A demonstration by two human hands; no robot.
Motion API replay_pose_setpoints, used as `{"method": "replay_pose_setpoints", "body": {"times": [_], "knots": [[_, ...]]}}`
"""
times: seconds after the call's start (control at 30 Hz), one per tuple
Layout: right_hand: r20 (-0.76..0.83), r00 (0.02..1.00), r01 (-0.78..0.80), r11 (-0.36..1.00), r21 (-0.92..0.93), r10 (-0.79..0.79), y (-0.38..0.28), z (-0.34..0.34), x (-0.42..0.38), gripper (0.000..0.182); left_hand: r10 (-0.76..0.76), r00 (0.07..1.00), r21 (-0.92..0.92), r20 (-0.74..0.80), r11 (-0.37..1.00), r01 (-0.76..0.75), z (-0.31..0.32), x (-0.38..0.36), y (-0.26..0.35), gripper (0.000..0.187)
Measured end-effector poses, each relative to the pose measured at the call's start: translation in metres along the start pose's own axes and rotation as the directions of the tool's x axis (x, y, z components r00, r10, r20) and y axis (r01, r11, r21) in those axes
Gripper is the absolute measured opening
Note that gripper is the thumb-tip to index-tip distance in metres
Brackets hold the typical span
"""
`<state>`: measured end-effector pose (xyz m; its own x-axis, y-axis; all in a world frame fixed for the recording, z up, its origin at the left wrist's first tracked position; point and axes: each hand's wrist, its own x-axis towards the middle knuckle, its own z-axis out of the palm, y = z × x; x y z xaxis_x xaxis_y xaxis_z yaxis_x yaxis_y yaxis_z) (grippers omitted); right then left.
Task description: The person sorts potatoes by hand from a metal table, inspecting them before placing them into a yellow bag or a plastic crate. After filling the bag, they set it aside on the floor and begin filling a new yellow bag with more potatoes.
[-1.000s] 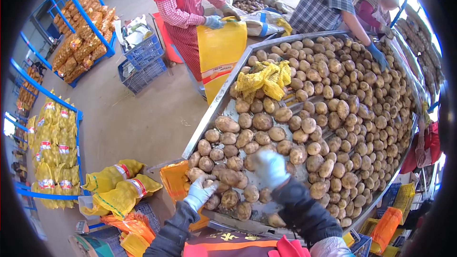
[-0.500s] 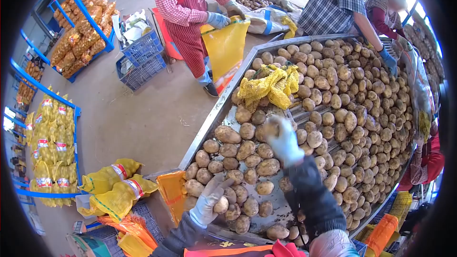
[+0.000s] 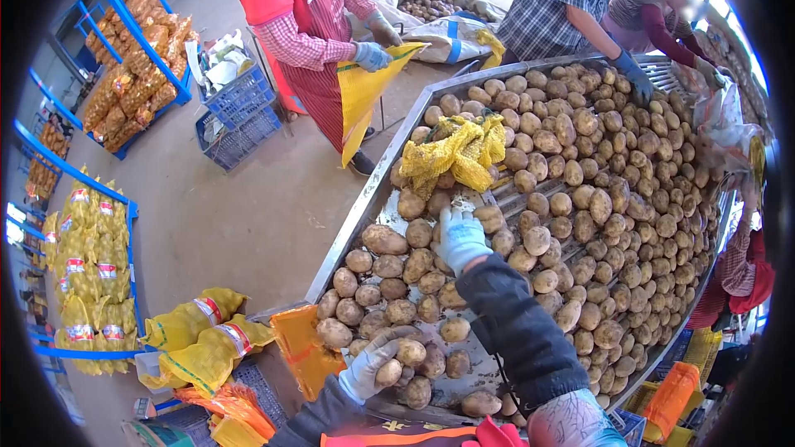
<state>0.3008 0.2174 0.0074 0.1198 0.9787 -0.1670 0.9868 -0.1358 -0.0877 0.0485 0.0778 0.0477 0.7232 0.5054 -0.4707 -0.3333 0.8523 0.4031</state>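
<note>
My left hand (image 3: 370,368), in a pale glove, curls round a potato (image 3: 410,353) low on the metal sorting table (image 3: 489,358); another potato touches its thumb side. Farther up, my right hand (image 3: 461,240), in a light blue glove, rests among the potatoes with its fingers stretched forward. A large potato (image 3: 489,218) lies beside its fingers; nothing shows gripped in it. Just beyond lies a crumpled yellow mesh bag (image 3: 455,153) on the potatoes. Many loose potatoes (image 3: 596,207) spread over the slatted right part of the table.
A co-worker (image 3: 302,41) stands across the table's left edge holding a yellow bag (image 3: 364,91). Another person's blue glove (image 3: 633,79) reaches into the far potatoes. Filled yellow bags (image 3: 219,348) lie at left; blue crates (image 3: 238,120) are stacked on the floor. An orange bag (image 3: 308,346) hangs at the table's corner.
My right hand has moved slightly left and forward, down onto the potatoes. My left hand's fingers have curled closer round a potato. The co-worker's yellow bag has shifted and narrowed.
</note>
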Motion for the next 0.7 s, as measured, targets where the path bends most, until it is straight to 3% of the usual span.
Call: {"method": "replay_pose_setpoints", "body": {"times": [0.03, 0.1, 0.13, 0.2, 0.23, 0.27, 0.3, 0.33, 0.37, 0.4, 0.47, 0.63, 0.7], "knots": [[-0.003, 1.0, 0.005, 1.0, -0.001, -0.005, -0.001, -0.011, 0.005, 0.072, 0.038, 0.999, 0.039, 0.006, 0.999, -0.038, 0.001, -0.002, 0.001, 0.05], [0.188, 0.98, -0.092, 0.983, 0.16, 0.062, 0.003, -0.03, 0.006, 0.07, 0.059, 0.998, 0.054, -0.008, 0.997, -0.059, 0.006, -0.007, 0.008, 0.049], [0.184, 0.981, -0.094, 0.983, 0.156, 0.064, 0.011, -0.028, 0.003, 0.07, 0.076, 0.997, 0.069, -0.02, 0.995, -0.074, 0.008, -0.009, 0.01, 0.048], [0.198, 0.98, -0.077, 0.842, 0.535, -0.036, 0.03, -0.024, -0.009, 0.067, 0.087, 0.995, 0.056, -0.041, 0.995, -0.085, 0.007, -0.016, 0.006, 0.049], [0.291, 0.957, -0.184, 0.732, 0.656, -0.02, 0.034, -0.031, -0.02, 0.062, 0.095, 0.993, 0.045, -0.071, 0.995, -0.092, 0.007, -0.019, 0.004, 0.049], [0.283, 0.959, -0.185, 0.731, 0.657, -0.012, 0.039, -0.028, -0.029, 0.062, 0.093, 0.994, 0.051, -0.062, 0.995, -0.089, 0.008, -0.02, 0.003, 0.049], [0.277, 0.96, -0.228, 0.436, 0.871, -0.051, 0.043, -0.021, -0.039, 0.061, 0.086, 0.995, 0.067, -0.053, 0.994, -0.083, 0.008, -0.021, 0.002, 0.049], [0.255, 0.963, -0.248, 0.081, 0.965, -0.089, 0.045, -0.012, -0.049, 0.06, 0.08, 0.996, 0.083, -0.046, 0.994, -0.076, 0.008, -0.022, 0.0, 0.049], [0.237, 0.949, -0.293, -0.298, 0.908, -0.209, 0.045, -0.003, -0.059, 0.06, 0.077, 0.996, 0.089, -0.042, 0.993, -0.073, 0.005, -0.023, -0.003, 0.049], [0.232, 0.952, -0.285, -0.302, 0.91, -0.202, 0.043, 0.001, -0.073, 0.06, 0.044, 0.999, 0.08, -0.005, 0.996, -0.044, -0.001, -0.023, -0.007, 0.048], [0.056, 0.937, -0.318, -0.78, 0.539, -0.344, 0.036, 0.004, -0.097, 0.055, 0.01, 0.999, 0.079, 0.04, 0.997, -0.013, -0.003, -0.023, -0.01, 0.047], [0.129, 0.926, -0.376, -0.849, 0.372, -0.353, 0.029, -0.006, -0.15, 0.054, -0.02, 0.999, 0.098, -0.034, 0.995, 0.023, 0.002, -0.028, -0.014, 0.049], [0.106, 0.951, -0.31, -0.886, 0.346, -0.291, 0.027, -0.014, -0.173, 0.054, -0.04, 0.998, 0.119, -0.038, 0.992, 0.044, 0.007, -0.03, -0.018, 0.05]]}}
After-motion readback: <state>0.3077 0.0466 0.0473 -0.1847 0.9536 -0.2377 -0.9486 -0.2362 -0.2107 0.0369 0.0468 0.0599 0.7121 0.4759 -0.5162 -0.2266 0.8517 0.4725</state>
